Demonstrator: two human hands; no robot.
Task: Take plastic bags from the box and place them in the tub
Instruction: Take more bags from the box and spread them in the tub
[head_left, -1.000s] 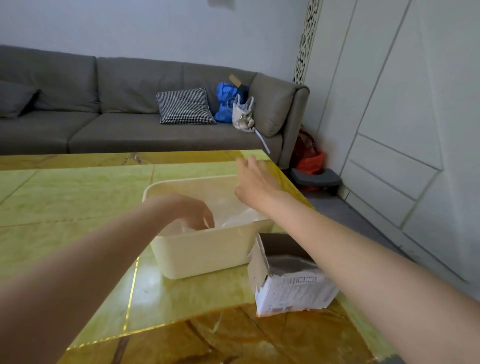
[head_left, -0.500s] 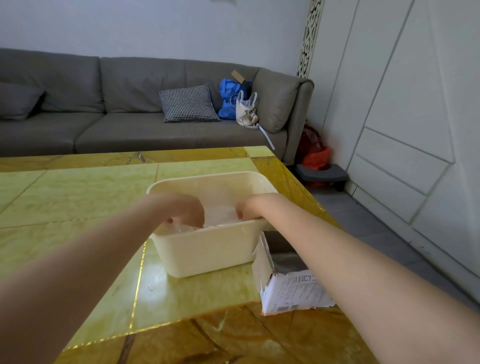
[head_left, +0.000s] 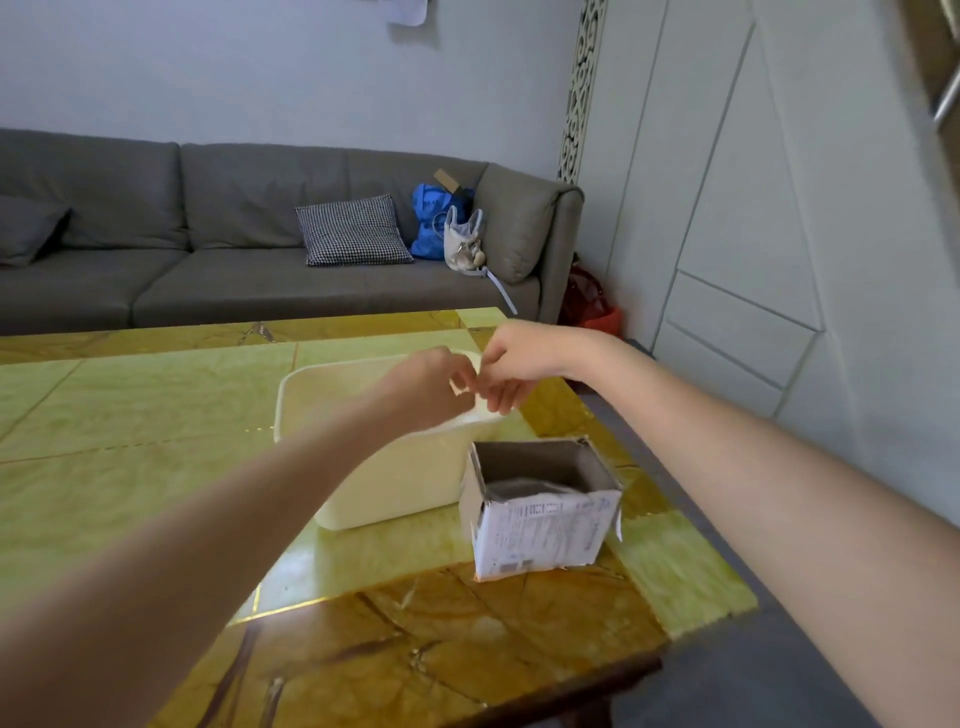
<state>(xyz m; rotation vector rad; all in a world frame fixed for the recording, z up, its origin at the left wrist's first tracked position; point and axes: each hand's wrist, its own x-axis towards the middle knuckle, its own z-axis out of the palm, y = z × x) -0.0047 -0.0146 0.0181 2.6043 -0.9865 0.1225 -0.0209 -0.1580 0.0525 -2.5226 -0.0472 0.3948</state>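
A cream plastic tub (head_left: 395, 488) stands on the table, and an open cardboard box (head_left: 540, 530) with a printed label sits against its right front corner. Inside the box lies crumpled greyish plastic (head_left: 524, 488). My left hand (head_left: 426, 387) and my right hand (head_left: 519, 364) meet above the tub's far right corner, fingers curled. Between their fingertips they pinch a thin pale plastic bag (head_left: 464, 388), which is barely visible. My left forearm hides most of the tub's inside.
The table (head_left: 156, 467) has a glossy yellow-green and brown stone top, and its right edge runs close to the box. Behind it stands a grey sofa (head_left: 234, 280) with a checked cushion and bags. White cabinets (head_left: 753, 260) line the right wall.
Both hands have risen out of the tub and come together above its far right corner. The view has tilted up and shifted slightly.
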